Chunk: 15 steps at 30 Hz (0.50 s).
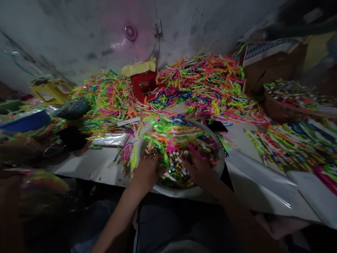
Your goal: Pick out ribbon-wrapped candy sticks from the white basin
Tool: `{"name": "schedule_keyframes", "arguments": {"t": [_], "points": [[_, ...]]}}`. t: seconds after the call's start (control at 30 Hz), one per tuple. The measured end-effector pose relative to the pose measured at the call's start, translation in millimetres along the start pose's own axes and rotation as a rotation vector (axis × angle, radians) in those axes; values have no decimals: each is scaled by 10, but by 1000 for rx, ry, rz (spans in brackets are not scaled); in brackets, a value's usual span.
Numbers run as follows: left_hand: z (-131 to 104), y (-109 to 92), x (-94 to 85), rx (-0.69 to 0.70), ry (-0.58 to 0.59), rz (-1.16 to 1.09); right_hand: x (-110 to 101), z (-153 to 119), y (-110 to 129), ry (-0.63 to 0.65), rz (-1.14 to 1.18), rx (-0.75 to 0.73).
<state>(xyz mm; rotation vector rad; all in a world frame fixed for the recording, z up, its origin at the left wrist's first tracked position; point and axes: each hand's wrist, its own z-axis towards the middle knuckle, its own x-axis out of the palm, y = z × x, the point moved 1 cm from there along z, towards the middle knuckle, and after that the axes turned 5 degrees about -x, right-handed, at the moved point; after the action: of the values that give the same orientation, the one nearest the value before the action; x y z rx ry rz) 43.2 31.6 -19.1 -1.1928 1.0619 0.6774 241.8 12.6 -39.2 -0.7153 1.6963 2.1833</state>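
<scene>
"Reporting hand state: what are the positions?"

"Left hand [149, 172] and right hand [200, 170] are apart, fingers bent, both inside the round, pale basin [181, 193]. Whether either grips a piece cannot be told."

"Basin contents?"

"Long neon strips [176, 131], toward the far side; small white-tipped pieces [176, 161], between the hands."

"Degree of completion?"

"Judged partial. Multicolored strips in aligned rows [297, 140], at the right, appear arranged. The loose multicolored heap [210, 77] by the wall and the basin contents appear unarranged. A finished count cannot be given."

"Other containers?"

"Round blue bowl [84, 105], left: filled with small pieces, type unclear. Long blue container [26, 121], far left: contents not visible. Reddish-brown basket [279, 106], right: small pieces mixed with bright strips, heaped to the rim."
</scene>
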Motion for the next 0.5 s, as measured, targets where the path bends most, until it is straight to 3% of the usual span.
{"name": "schedule_keyframes", "arguments": {"t": [0.13,0.33,0.4,0.5], "points": [[11,46,10,-62,54,-272,-9,-6,25,25,39,10],[-92,-31,-104,-163,-211,-902,60,-29,49,92,17,-108],[-119,-154,-7,-194,-165,-1108,73,-27,20,48,81,-131],[-123,-345,215,-206,-4,-1267,57,-32,-14,-79,122,-132]]}}
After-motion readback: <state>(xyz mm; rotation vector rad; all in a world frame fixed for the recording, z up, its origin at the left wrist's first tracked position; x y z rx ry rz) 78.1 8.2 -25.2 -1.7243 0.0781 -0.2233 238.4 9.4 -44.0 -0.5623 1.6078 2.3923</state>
